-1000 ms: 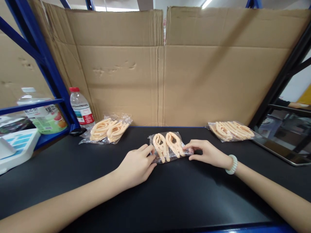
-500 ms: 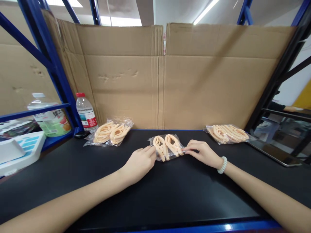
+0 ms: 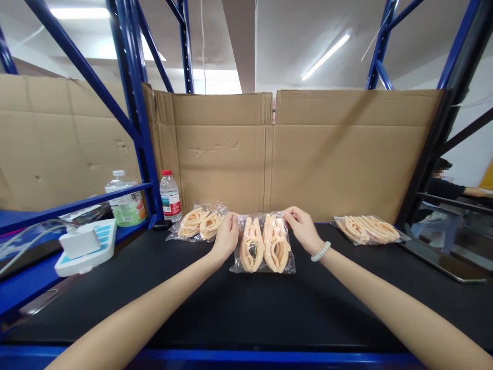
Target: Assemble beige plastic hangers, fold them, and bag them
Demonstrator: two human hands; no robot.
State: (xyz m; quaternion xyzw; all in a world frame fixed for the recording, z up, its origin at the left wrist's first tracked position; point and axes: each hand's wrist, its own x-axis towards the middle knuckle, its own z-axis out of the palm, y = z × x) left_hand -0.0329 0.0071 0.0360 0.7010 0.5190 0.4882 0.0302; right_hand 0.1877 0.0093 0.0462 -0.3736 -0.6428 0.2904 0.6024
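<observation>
In the middle of the black table, a clear plastic bag point(image 3: 265, 246) holds two large beige clothes pegs side by side, their narrow ends up and rounded ends down. My left hand point(image 3: 226, 235) pinches the bag's upper left corner, and my right hand point(image 3: 305, 231), with a pale coiled band at the wrist, pinches the upper right one. The bag seems held upright; whether its lower edge touches the table I cannot tell. Behind my left hand lies a second bag of beige pegs point(image 3: 200, 224). Another such bag point(image 3: 366, 229) lies off to the right.
A red-capped water bottle point(image 3: 170, 198) and a larger bottle point(image 3: 127, 205) stand at the back left. Nearer is a white power strip point(image 3: 87, 249) with a plugged-in charger. Cardboard point(image 3: 339, 159) walls the back. A dark flat slab point(image 3: 442, 262) lies right; a person sits beyond.
Both hands have raised and turned the bag, so the pegs' rounded ends now point down instead of up. The hands grip its upper corners. My view has tilted up and shifted left.
</observation>
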